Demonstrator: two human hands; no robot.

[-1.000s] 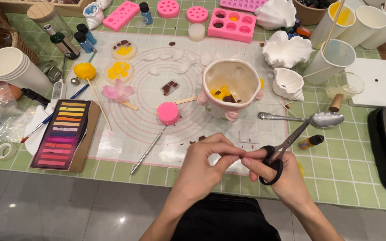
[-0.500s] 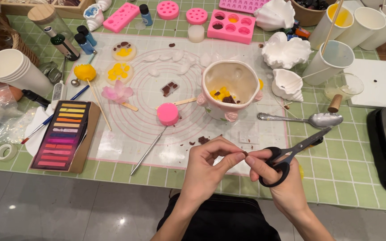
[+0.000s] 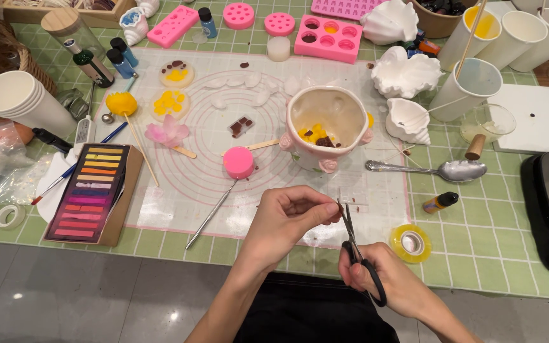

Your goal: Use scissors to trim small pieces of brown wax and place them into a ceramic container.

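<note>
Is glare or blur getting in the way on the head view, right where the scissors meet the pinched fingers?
Head view: even overhead light, soft shadows. Scissors in the right hand look sharp; whatever the left hand pinches is too small to tell. Glare sits only on the spoon and the glossy floor.

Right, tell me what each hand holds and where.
The right hand holds black scissors by the handle loops. The left hand pinches something thin at the blades; too small to identify.
</note>
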